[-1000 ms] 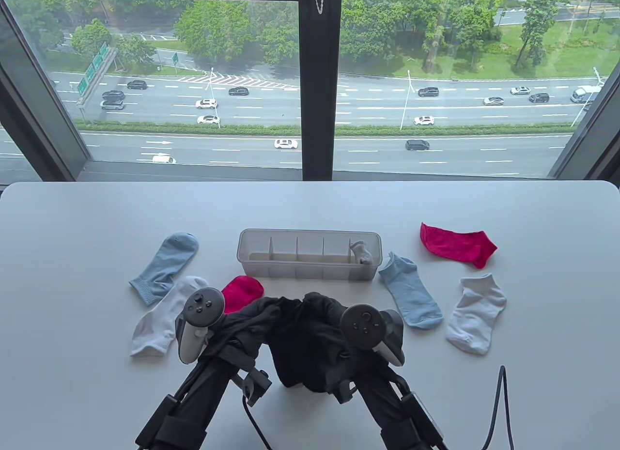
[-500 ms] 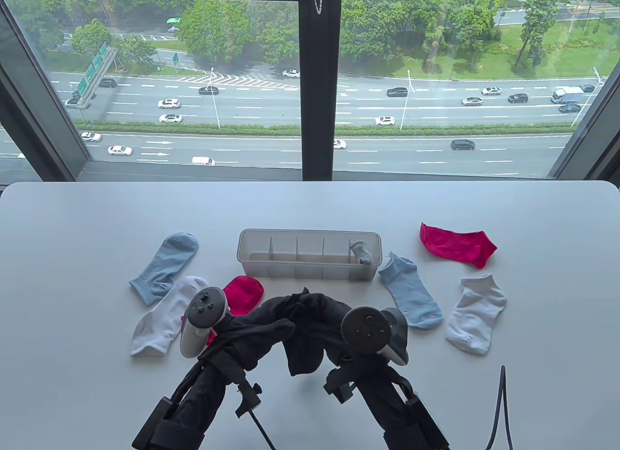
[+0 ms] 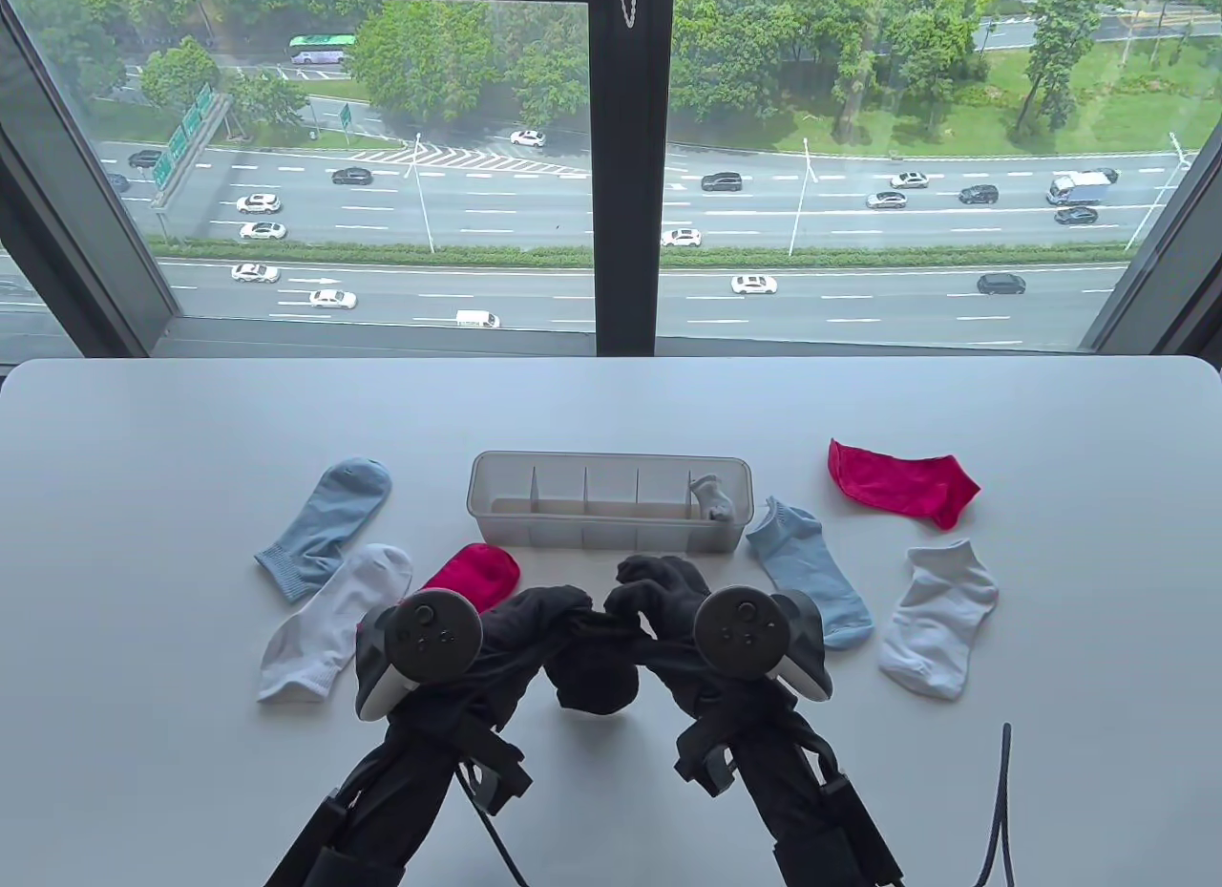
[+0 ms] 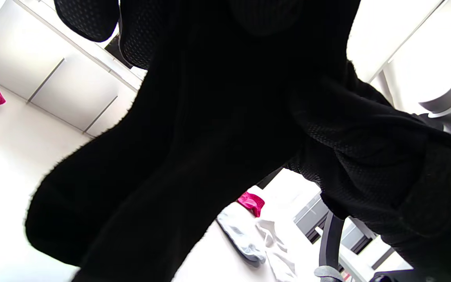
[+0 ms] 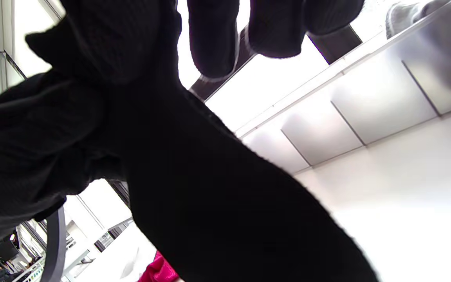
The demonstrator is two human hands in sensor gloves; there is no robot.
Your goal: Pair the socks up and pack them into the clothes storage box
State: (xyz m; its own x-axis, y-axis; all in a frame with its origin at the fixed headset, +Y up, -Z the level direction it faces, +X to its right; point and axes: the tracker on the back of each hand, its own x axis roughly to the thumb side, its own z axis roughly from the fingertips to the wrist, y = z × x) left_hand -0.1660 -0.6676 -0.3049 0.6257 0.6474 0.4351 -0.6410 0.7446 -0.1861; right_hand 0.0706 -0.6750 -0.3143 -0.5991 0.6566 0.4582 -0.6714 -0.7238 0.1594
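Table view: both hands, left [image 3: 535, 612] and right [image 3: 659, 586], pinch the black socks [image 3: 592, 672]; a loose grip could drop them beside the box [image 3: 608, 501].

- A white table [image 3: 611, 400] stands against a large window [image 3: 315, 161].
- Beyond the window, a multi-lane road [image 3: 859, 305] carries cars, with trees [image 3: 764, 37] behind it.
- A dark cable [image 3: 998, 801] crosses the table's near right edge.
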